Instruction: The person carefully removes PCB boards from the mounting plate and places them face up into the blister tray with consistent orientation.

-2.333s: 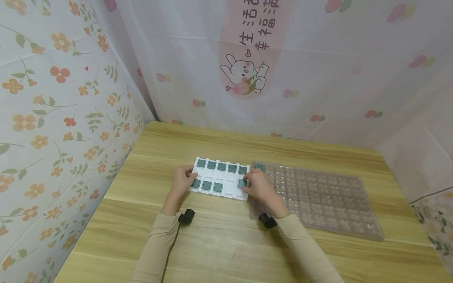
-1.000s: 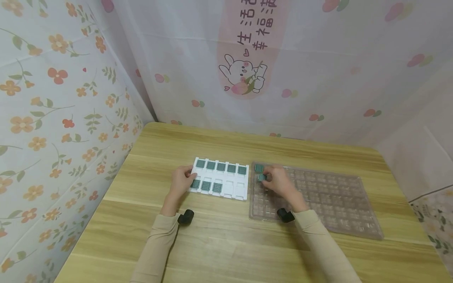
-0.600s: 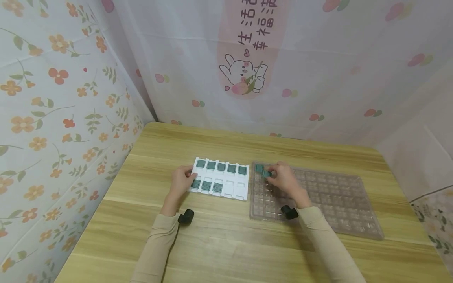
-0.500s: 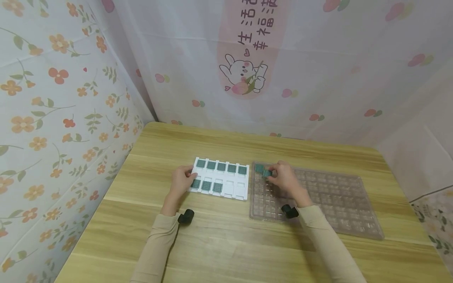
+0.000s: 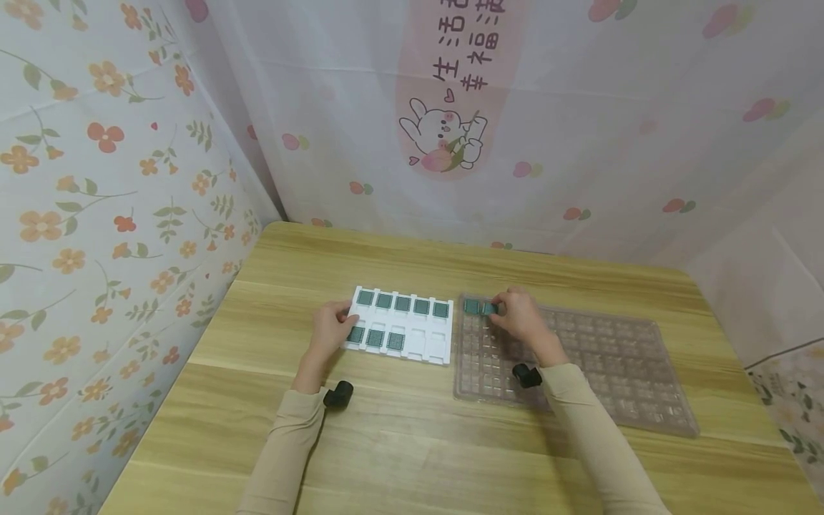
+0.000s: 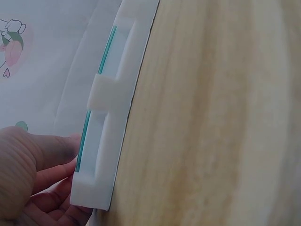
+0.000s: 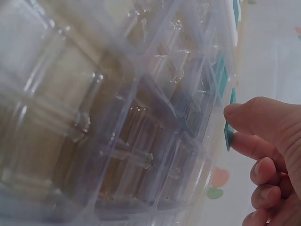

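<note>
My left hand (image 5: 330, 329) grips the left end of a white foam tray (image 5: 417, 323), thumb on top and fingers along its side. Green square circuit boards (image 5: 403, 304) fill the tray's far row; three more lie at the left of its near row. Between thumb and index finger, my right hand (image 5: 523, 320) pinches another small green circuit board (image 7: 228, 136), seen edge-on in the right wrist view. It is over the far row of a transparent plastic tray (image 5: 599, 357), just right of a green board (image 5: 472, 307) seated in the corner compartment. The remaining right fingers are curled.
Both trays lie side by side on a wood-grain table (image 5: 399, 443), a narrow gap between them. A printed curtain (image 5: 360, 129) hangs behind the table's far edge, and a floral one (image 5: 116, 286) on the left. Black wrist cameras (image 5: 528, 375) sit at both cuffs.
My right hand has lifted a board from the white tray's near right pocket and carried it right to the transparent tray's far row, turning it flatter beside the corner board. Left hand unchanged.
</note>
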Demonstrator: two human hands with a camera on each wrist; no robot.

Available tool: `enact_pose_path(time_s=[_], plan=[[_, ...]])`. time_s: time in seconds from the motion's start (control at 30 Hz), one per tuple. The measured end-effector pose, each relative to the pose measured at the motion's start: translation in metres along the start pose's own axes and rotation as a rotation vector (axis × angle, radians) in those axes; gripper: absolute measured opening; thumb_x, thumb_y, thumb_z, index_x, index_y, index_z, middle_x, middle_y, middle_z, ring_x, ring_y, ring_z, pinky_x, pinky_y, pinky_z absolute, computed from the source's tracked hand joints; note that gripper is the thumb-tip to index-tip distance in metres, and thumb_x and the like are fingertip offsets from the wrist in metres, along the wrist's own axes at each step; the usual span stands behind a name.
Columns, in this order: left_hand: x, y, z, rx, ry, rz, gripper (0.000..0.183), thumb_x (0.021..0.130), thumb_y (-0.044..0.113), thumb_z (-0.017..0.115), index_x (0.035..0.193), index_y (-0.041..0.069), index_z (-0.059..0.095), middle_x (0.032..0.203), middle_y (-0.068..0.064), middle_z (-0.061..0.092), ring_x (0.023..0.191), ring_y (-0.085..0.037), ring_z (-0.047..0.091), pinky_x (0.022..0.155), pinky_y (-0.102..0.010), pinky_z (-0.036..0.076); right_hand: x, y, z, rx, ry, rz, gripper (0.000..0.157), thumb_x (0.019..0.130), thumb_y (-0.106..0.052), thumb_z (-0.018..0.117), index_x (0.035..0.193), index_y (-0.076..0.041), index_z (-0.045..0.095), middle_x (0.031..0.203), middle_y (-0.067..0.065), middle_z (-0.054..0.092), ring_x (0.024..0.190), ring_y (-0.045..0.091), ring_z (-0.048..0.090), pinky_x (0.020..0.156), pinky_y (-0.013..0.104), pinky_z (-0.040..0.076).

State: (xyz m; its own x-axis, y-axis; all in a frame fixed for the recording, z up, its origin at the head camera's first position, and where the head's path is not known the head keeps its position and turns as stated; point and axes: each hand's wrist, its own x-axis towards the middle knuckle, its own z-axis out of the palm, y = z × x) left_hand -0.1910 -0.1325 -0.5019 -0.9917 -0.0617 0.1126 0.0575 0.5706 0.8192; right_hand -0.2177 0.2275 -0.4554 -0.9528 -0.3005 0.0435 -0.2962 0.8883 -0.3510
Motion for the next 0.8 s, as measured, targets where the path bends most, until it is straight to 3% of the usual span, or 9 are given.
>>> enact_pose_path(time_s=[0.4,0.8], plan=[[-0.001,0.0015,-0.0009,0.008,0.001,-0.003,0.033,0.082,-0.001,0.067,0.112,-0.012,0.062,0.086,-0.019,0.059,0.075,-0.024,0.049,0.064,-0.028,0.038,0.005,0.0,0.0012,-0.043,-0.001,0.009,0.027,0.079,-0.01,0.074,0.1,0.005,0.067,0.089,0.016,0.058,0.083,0.032,0.054,0.07,0.042,0.046],[-0.0008,0.0024,-0.0014,-0.006,-0.001,-0.009,0.032,0.083,-0.001,0.066,0.112,-0.011,0.062,0.095,-0.023,0.062,0.077,-0.025,0.05,0.066,-0.029,0.039,0.006,0.0023,0.0062,-0.077,0.001,-0.005,0.026,0.078,-0.01,0.075,0.099,0.005,0.068,0.09,0.017,0.059,0.086,0.033,0.055,0.073,0.044,0.046]])
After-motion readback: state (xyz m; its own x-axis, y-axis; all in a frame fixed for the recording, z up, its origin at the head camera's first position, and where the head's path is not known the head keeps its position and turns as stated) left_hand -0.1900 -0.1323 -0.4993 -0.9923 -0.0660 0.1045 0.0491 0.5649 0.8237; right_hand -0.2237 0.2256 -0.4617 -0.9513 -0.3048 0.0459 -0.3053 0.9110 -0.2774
